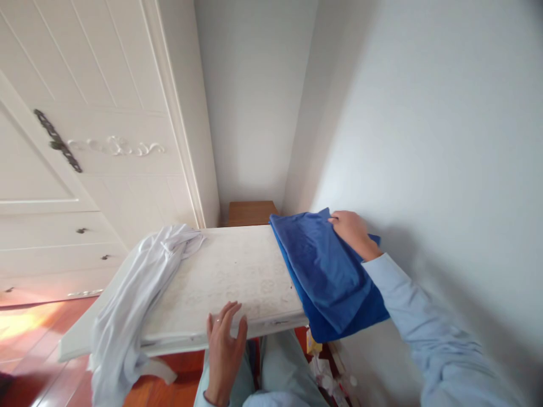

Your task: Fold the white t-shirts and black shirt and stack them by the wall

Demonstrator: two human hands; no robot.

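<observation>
Landmark: white table (237, 265). Blue cloth (314, 265) lies across the right end, overhanging the right side and the near edge. Right hand (351, 227) is over the table's far right part, pinching the cloth's far edge between thumb and fingers. Left hand (224, 353) is at the table's near edge, fingers spread and slightly curled, gripping nothing. Can't tell if its fingertips touch the edge.

Step in hand, my read: folding or straightening the blue cloth, can't tell which. Next move likely calls for keeping that pinch, drawing the edge taut and using the free hand to flatten the layers. Risk: overhanging part could drag the stack off the right end.

Materials: blue cloth looks thin and smooth, soft creases, at least two layers, lower one a deeper blue. Can't tell if it's a garment. Pale grey garment (146, 294) is draped over the table's left part in loose lengthwise wrinkles, hanging past the near edge; looks like limp knit. Tabletop is flat with faint blotchy marks. White wardrobe (106, 198) left of the table: grooved panels, scrolled relief. Brown wooden cabinet (250, 213) beyond the far edge, flat top.
</observation>
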